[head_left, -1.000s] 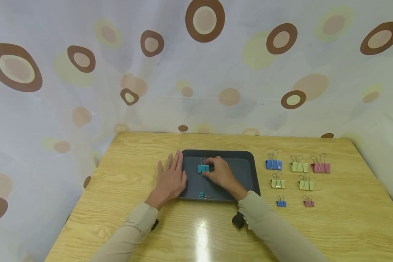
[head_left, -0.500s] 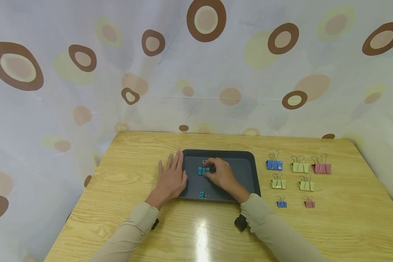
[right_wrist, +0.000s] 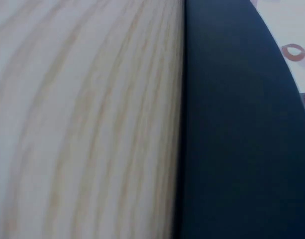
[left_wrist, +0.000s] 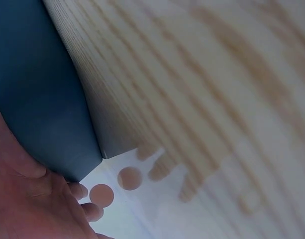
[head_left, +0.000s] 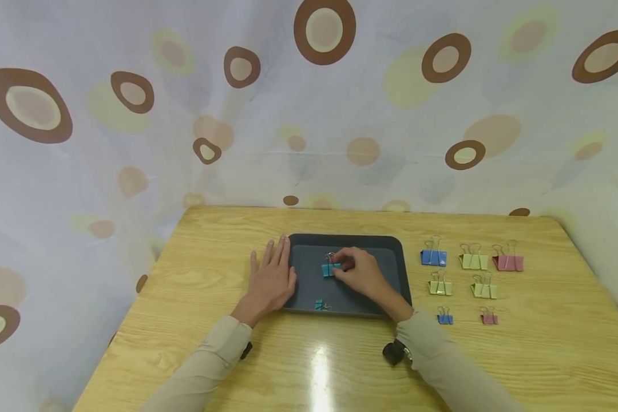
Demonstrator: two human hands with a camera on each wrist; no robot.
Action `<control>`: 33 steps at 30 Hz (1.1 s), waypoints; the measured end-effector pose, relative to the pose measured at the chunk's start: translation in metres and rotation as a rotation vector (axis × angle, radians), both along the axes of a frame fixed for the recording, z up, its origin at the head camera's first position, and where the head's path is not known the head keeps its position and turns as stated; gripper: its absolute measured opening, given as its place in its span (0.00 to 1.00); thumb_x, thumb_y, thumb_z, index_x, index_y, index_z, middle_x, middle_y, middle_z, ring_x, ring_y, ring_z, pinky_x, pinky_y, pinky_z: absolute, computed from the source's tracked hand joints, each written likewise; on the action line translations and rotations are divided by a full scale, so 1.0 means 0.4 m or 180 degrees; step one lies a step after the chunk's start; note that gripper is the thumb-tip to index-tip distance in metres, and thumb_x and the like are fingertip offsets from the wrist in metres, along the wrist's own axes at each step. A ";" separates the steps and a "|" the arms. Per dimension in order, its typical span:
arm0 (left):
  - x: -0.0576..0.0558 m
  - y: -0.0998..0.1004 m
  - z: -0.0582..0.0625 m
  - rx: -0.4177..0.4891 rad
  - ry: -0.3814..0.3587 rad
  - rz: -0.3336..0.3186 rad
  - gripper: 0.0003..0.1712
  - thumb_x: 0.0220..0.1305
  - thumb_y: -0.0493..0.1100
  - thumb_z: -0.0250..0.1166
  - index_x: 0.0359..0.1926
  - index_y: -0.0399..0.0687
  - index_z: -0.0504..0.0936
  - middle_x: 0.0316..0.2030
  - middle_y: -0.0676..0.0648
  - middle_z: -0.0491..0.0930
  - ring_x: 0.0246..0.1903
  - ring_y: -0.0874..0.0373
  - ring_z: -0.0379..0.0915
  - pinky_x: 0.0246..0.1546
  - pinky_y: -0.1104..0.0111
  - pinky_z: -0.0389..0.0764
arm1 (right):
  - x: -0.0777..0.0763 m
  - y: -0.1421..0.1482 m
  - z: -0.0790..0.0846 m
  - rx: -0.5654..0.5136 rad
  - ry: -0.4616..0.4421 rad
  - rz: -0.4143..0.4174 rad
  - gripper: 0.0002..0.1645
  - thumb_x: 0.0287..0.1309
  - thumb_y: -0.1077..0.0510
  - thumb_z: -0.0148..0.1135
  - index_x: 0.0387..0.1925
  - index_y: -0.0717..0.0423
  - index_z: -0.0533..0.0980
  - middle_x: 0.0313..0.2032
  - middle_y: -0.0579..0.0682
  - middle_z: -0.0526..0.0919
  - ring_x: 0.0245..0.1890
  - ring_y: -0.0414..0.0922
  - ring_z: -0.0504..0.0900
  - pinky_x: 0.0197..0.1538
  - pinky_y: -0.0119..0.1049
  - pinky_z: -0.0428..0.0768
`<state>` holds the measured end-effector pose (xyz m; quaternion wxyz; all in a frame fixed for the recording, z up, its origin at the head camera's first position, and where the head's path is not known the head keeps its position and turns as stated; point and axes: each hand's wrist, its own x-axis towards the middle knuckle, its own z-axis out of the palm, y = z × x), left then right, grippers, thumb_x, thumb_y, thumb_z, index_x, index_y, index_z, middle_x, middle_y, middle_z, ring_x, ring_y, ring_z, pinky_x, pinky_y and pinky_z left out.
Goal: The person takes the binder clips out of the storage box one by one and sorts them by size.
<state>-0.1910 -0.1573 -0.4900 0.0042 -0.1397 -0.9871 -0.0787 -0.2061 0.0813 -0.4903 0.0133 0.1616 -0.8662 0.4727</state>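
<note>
In the head view a dark grey tray [head_left: 356, 300] lies on the wooden table. My right hand [head_left: 363, 274] is over it, thumb and fingers pinching a teal binder clip [head_left: 329, 270] whose wire handles point away from me. A smaller teal binder clip [head_left: 319, 305] lies on its side near the tray's front edge. My left hand [head_left: 269, 281] rests against the tray's left edge, fingers straight. The left wrist view shows that hand [left_wrist: 38, 209] beside the tray's outer wall [left_wrist: 43, 94]. The tray wall [right_wrist: 242, 124] fills much of the right wrist view and the clip is hidden there.
Right of the tray, binder clips stand in rows: a large blue clip [head_left: 434, 257], a large yellow-green clip [head_left: 474, 261] and a large pink clip [head_left: 508, 262] at the back, yellow-green ones in the middle, a small blue clip [head_left: 445, 319] and a small pink clip [head_left: 489, 319] in front.
My right hand has moved slightly right and toward me, with the teal binder clip shifting the same way inside the tray. The left hand stays at the tray's edge.
</note>
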 end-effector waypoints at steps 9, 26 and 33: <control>0.000 0.009 0.004 0.0003 -0.0006 -0.0001 0.39 0.81 0.49 0.44 0.82 0.40 0.42 0.82 0.43 0.43 0.79 0.42 0.40 0.72 0.35 0.42 | 0.029 0.062 0.031 -0.0108 -0.0012 0.0070 0.08 0.59 0.68 0.71 0.41 0.59 0.84 0.45 0.56 0.84 0.40 0.51 0.86 0.44 0.43 0.85; 0.000 0.005 0.002 -0.0061 -0.0020 0.0007 0.39 0.81 0.49 0.43 0.82 0.40 0.41 0.82 0.44 0.43 0.79 0.42 0.40 0.72 0.35 0.43 | 0.093 0.152 0.068 -0.0440 0.0026 0.0216 0.09 0.61 0.69 0.70 0.43 0.62 0.82 0.45 0.57 0.83 0.41 0.51 0.83 0.43 0.33 0.83; 0.000 0.006 0.008 -0.0064 -0.0034 0.0004 0.39 0.81 0.49 0.42 0.82 0.40 0.41 0.82 0.44 0.43 0.79 0.42 0.40 0.72 0.35 0.43 | 0.124 0.179 0.073 -0.0612 0.0041 0.0209 0.10 0.60 0.69 0.71 0.44 0.62 0.82 0.45 0.58 0.84 0.42 0.51 0.84 0.44 0.33 0.84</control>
